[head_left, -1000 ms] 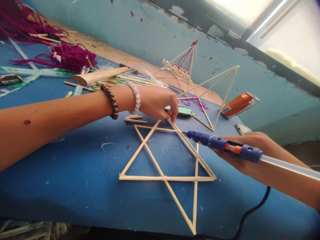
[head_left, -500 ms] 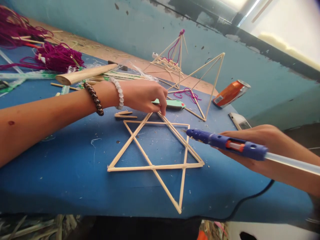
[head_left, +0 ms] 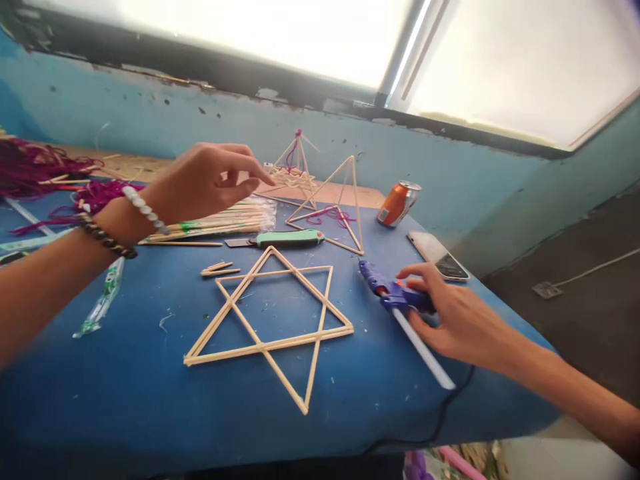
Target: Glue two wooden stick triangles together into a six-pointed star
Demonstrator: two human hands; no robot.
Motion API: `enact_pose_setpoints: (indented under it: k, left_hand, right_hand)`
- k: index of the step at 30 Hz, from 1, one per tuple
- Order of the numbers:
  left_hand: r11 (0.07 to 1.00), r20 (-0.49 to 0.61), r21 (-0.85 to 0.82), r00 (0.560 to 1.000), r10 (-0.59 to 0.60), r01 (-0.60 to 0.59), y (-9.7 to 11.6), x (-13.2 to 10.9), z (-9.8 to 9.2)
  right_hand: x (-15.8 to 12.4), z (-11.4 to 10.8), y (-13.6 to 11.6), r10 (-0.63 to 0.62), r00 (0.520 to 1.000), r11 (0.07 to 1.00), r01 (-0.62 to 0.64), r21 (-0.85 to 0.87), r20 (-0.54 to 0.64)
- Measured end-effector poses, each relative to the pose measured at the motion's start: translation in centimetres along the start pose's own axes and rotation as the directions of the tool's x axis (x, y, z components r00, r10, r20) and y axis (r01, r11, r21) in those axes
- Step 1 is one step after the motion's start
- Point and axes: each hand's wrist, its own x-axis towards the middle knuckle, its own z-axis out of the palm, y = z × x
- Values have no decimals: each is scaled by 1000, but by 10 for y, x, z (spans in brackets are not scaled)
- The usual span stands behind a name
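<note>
A six-pointed star of thin wooden sticks (head_left: 290,345) lies flat on the blue table. Above and left of its top point, my left hand (head_left: 210,177) hangs in the air with fingers loosely bent and apart, nothing visible between them. My right hand (head_left: 445,310) grips the handle of a blue hot glue gun (head_left: 380,283), which is down at the tabletop right of the star. From its back a white glue stick (head_left: 423,348) sticks out. A green utility knife (head_left: 290,239) with its blade out lies just behind the star. Short stick pieces (head_left: 220,269) lie left of the star's top.
Behind the knife stand a stick pyramid frame (head_left: 353,200) and another tied with purple string (head_left: 299,143). An orange can (head_left: 397,203) and a phone (head_left: 437,256) are at the right. Bundled sticks (head_left: 225,219) and purple yarn (head_left: 45,167) lie at the left. A black cord (head_left: 443,420) crosses the front edge.
My left hand has let go of the star's top and lifted away to the left. My right hand has brought the glue gun down to the table, away from the star. The view has shifted.
</note>
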Motion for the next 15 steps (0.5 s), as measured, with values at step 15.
enact_pose_setpoints:
  k: [15]
  left_hand:
    - [926,-499,45,812,-304,374,76,-107,13]
  right_hand:
    - [-33,-11,-73,91,828,858,216,465,-553]
